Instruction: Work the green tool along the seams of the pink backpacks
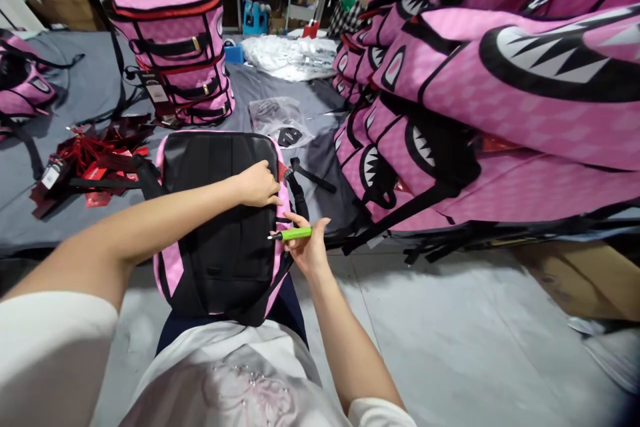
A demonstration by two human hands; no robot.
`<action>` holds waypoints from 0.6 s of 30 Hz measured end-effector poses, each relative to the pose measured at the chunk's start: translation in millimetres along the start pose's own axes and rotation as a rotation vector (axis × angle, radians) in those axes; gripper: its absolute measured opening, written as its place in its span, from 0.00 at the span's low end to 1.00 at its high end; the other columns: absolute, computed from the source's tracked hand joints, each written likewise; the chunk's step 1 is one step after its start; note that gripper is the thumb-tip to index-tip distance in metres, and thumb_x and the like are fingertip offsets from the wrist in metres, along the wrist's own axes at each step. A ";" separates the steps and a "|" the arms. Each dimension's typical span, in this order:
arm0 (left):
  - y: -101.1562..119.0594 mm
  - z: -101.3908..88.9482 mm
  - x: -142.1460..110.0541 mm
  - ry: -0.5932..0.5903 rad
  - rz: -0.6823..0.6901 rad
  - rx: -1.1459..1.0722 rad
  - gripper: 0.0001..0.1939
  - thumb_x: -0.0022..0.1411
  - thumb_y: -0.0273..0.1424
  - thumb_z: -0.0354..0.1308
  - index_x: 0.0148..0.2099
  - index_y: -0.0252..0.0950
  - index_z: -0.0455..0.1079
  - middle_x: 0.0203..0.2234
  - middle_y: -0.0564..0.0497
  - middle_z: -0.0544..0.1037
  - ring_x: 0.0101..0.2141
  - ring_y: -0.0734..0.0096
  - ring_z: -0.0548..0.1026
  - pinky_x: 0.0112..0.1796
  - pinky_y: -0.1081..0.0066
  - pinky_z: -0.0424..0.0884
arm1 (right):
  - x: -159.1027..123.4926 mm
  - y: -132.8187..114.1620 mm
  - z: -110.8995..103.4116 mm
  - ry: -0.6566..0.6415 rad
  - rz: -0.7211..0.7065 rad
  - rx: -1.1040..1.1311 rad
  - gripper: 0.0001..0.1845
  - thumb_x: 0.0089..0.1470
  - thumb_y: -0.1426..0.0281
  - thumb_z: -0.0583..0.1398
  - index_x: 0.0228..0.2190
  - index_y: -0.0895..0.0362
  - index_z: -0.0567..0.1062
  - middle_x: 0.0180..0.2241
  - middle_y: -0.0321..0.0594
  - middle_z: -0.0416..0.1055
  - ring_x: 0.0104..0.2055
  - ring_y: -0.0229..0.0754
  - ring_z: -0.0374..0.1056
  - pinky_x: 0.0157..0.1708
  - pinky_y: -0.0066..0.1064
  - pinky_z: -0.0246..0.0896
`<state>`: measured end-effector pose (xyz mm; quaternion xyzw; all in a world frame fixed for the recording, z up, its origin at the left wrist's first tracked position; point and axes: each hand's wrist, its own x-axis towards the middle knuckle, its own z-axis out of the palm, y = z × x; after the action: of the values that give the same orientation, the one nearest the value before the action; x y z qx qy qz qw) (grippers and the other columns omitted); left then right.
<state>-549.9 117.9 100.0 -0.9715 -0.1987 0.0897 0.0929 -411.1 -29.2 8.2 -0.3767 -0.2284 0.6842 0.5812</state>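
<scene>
A pink and black backpack [220, 227] rests against my lap and the table's edge, its black back panel facing up. My left hand [260, 185] reaches across the panel, with its fingers curled over the right edge and closed on the backpack's side. Just above those fingertips, a bit of red [284, 171] shows at the edge. Lower down on the same side, my right hand [307, 247] holds a lime-green pen-like tool [297, 233] between thumb and fingers. Its pale tip points left over the panel. What the right fingertips touch at the edge is partly hidden.
Pink shark-mouth backpacks [500, 113] are heaped on the right, and a stack of them [175, 47] stands behind mine. Red tags [95, 160] lie on the grey-covered table [40, 213] at left. Beyond are a clear plastic bag [280, 121] and people at another table.
</scene>
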 end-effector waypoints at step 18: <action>-35.6 -7.9 -80.5 -0.032 -0.124 0.014 0.29 0.53 0.51 0.71 0.49 0.35 0.77 0.46 0.40 0.75 0.54 0.45 0.66 0.63 0.27 0.50 | 12.2 10.1 37.5 0.054 -0.284 -0.154 0.14 0.56 0.56 0.66 0.35 0.54 0.76 0.21 0.30 0.73 0.23 0.36 0.70 0.36 0.32 0.73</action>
<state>-634.2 116.6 126.5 -0.9551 -0.2594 0.1006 0.1019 -447.2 -14.9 20.5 -0.4023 -0.3153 0.5651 0.6476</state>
